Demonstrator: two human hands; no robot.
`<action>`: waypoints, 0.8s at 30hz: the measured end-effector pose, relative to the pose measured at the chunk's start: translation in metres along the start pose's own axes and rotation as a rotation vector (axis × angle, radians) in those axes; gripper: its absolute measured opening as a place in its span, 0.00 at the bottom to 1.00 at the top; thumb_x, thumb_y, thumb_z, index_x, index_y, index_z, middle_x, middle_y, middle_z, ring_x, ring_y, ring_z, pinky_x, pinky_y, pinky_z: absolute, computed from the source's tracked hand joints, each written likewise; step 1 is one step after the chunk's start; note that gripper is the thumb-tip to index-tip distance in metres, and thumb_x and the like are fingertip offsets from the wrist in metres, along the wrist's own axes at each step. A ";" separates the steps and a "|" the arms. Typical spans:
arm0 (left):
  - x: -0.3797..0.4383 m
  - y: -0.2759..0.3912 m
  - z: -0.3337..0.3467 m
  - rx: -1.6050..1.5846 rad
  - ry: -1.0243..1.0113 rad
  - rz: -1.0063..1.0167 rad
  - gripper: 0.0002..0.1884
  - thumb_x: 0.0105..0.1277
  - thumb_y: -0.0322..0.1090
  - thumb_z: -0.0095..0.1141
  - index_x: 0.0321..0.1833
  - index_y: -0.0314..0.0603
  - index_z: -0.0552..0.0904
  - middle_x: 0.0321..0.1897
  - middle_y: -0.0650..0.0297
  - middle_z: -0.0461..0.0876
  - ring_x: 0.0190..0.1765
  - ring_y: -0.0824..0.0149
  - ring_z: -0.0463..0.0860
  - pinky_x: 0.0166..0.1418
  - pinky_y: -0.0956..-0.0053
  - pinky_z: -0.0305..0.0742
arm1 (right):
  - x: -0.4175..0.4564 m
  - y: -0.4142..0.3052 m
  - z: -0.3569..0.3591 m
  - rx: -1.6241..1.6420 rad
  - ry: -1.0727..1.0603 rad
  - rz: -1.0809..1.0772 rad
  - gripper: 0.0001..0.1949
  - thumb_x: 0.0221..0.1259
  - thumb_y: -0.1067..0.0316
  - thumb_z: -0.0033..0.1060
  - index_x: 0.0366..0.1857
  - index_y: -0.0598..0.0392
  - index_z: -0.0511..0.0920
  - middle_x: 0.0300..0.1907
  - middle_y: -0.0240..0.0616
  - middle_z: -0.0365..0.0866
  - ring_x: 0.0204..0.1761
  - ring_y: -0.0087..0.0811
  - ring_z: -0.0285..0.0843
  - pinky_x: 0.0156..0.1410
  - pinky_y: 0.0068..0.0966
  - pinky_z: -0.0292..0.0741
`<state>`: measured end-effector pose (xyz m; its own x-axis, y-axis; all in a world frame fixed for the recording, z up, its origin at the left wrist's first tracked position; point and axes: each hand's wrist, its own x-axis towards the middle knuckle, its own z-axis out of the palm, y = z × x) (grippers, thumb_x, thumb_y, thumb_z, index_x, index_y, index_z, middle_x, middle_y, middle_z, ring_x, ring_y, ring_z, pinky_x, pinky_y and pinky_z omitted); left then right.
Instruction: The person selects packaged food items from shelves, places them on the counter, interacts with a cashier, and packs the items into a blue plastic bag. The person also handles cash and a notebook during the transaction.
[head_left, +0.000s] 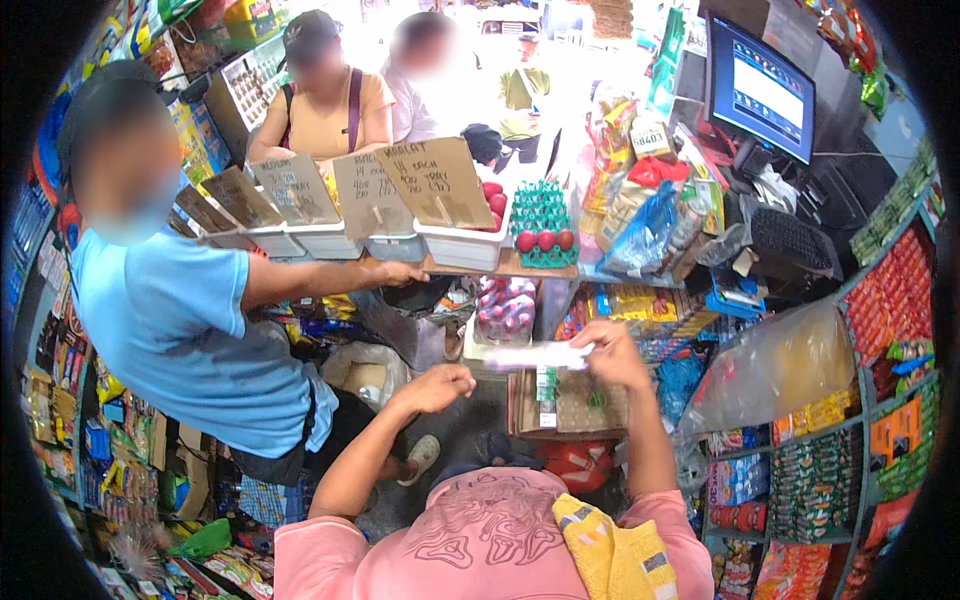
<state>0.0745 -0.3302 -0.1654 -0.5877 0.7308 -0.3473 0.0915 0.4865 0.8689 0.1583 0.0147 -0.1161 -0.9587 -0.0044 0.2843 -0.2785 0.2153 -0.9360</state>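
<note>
My right hand (616, 354) pinches one end of a thin whitish strip (536, 356), which stretches left in front of my body. Motion blurs the strip, so I cannot tell whether it is plastic or paper. Level with its far end but apart from it, my left hand (439, 388) is curled, with nothing visible in it. Below the strip stands a brown cardboard box (574, 405). Just beyond is a clear pack of reddish round items (505, 311), under the counter edge.
A person in a blue shirt (165, 322) stands at left, one arm along the counter. White bins (461, 247) with handwritten cardboard signs and a green egg tray (544, 225) holding red eggs line the counter. A monitor (761, 86) stands at right, above stocked shelves (817, 480). More people are beyond.
</note>
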 end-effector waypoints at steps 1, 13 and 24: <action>0.004 0.018 -0.012 -0.159 0.008 -0.049 0.11 0.76 0.40 0.53 0.39 0.40 0.78 0.28 0.70 0.74 0.27 0.74 0.74 0.28 0.74 0.74 | 0.014 0.005 -0.018 0.068 0.103 0.046 0.09 0.52 0.86 0.60 0.33 0.62 0.85 0.35 0.40 0.85 0.34 0.28 0.85 0.33 0.24 0.82; 0.051 0.183 -0.160 -1.022 0.082 0.243 0.19 0.55 0.11 0.39 0.47 0.38 0.67 0.40 0.61 0.68 0.40 0.62 0.76 0.44 0.62 0.84 | 0.174 -0.029 -0.065 0.493 0.506 -0.147 0.06 0.60 0.82 0.64 0.39 0.63 0.82 0.35 0.42 0.85 0.30 0.31 0.86 0.33 0.28 0.86; 0.078 0.318 -0.313 -0.562 0.202 0.492 0.18 0.73 0.23 0.37 0.62 0.32 0.72 0.40 0.58 0.73 0.34 0.72 0.76 0.42 0.80 0.81 | 0.294 -0.056 -0.046 0.524 0.553 -0.229 0.06 0.62 0.83 0.61 0.41 0.66 0.81 0.38 0.45 0.85 0.30 0.33 0.87 0.32 0.28 0.86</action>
<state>-0.1937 -0.2684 0.1941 -0.7253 0.6720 0.1494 -0.0100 -0.2273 0.9738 -0.1057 0.0465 0.0291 -0.7451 0.5221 0.4151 -0.5880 -0.2204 -0.7782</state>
